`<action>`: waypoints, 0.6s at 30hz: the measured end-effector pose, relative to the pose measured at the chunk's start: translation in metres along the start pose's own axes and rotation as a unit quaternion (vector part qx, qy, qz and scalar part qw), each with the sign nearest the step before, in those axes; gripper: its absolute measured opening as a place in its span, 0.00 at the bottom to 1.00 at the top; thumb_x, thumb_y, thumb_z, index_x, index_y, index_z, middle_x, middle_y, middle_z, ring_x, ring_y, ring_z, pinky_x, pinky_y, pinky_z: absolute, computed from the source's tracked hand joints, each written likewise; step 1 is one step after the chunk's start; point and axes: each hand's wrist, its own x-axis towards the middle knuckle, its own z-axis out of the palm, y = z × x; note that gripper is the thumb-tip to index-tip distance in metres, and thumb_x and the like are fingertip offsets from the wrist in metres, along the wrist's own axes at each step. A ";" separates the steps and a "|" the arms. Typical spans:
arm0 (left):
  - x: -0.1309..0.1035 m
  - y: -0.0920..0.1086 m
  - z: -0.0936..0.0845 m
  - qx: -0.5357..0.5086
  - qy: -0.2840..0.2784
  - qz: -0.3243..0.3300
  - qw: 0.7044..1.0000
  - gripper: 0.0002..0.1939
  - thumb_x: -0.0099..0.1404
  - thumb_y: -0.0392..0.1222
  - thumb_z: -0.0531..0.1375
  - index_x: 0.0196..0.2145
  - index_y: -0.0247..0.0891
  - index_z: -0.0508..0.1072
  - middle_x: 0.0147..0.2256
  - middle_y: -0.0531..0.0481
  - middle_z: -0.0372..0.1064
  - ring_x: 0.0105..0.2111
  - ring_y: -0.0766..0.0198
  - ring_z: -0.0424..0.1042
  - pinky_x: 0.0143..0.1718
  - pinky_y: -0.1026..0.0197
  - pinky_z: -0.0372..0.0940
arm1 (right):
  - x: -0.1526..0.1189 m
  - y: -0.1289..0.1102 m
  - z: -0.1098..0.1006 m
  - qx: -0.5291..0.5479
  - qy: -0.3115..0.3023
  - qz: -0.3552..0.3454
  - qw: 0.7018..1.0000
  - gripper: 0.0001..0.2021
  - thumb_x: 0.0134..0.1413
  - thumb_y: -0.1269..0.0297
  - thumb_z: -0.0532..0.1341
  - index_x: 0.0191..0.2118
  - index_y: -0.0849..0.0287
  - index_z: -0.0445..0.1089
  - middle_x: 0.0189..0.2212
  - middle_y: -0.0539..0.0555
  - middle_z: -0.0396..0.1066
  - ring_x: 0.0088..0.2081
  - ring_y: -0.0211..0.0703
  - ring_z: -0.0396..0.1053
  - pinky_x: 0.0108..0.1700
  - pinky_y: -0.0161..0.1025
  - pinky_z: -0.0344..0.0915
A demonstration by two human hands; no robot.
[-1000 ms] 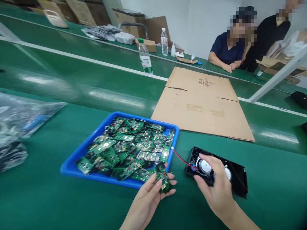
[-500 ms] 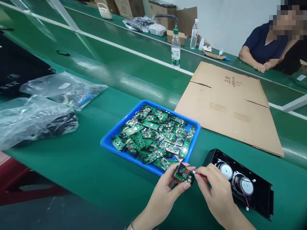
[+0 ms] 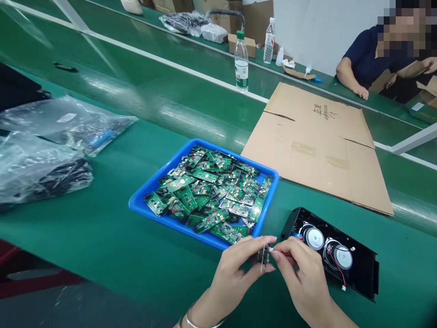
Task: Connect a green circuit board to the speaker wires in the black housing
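Note:
Between the thumb and fingers of my left hand (image 3: 235, 264) is a small circuit board (image 3: 263, 257), turned edge-on toward me. My right hand (image 3: 302, 269) pinches a small white wire connector (image 3: 271, 249) against the board's component side. Whether the plug is seated in its socket I cannot tell. Red wire shows at my right fingertips. Just right of that hand lies an open black speaker housing (image 3: 358, 273) with two round speakers (image 3: 343, 257) and a loose red-and-black lead. A blue tray (image 3: 136, 205) heaped with green circuit boards (image 3: 208, 191) stands beyond my left hand.
Flat cardboard (image 3: 317, 146) lies behind the housing. Clear plastic bags (image 3: 44, 168) with dark parts rest at the left. A green-capped water bottle (image 3: 241, 64) stands behind the tray. Across the bench sits a person in a dark shirt (image 3: 362, 57), beside a box.
The circuit board has turned from face-up to edge-on, and the connector now meets it. The view has shifted slightly. The person opposite has moved their hands apart.

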 end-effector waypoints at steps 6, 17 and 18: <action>0.006 0.000 -0.003 0.015 -0.042 0.095 0.994 0.18 0.47 0.28 0.65 0.33 0.50 0.78 0.34 0.47 0.77 0.34 0.53 0.73 0.39 0.51 0.65 | 0.006 -0.003 -0.011 0.084 -0.114 0.123 0.982 0.15 0.58 0.64 0.51 0.22 0.60 0.63 0.17 0.47 0.63 0.19 0.32 0.58 0.19 0.28 0.54; 0.004 -0.003 -0.002 0.027 0.005 -0.040 0.999 0.17 0.37 0.31 0.70 0.27 0.47 0.80 0.28 0.46 0.77 0.31 0.48 0.73 0.37 0.53 0.67 | 0.004 -0.006 0.000 -0.010 -0.049 0.046 0.998 0.14 0.59 0.69 0.48 0.23 0.59 0.60 0.19 0.48 0.63 0.21 0.35 0.60 0.25 0.33 0.59; 0.004 -0.003 0.000 0.023 0.019 -0.068 0.997 0.16 0.34 0.32 0.71 0.26 0.46 0.79 0.28 0.46 0.77 0.30 0.48 0.73 0.36 0.54 0.67 | 0.001 -0.006 -0.003 -0.047 -0.021 0.011 0.999 0.13 0.60 0.69 0.47 0.26 0.59 0.62 0.21 0.50 0.64 0.24 0.37 0.62 0.30 0.36 0.62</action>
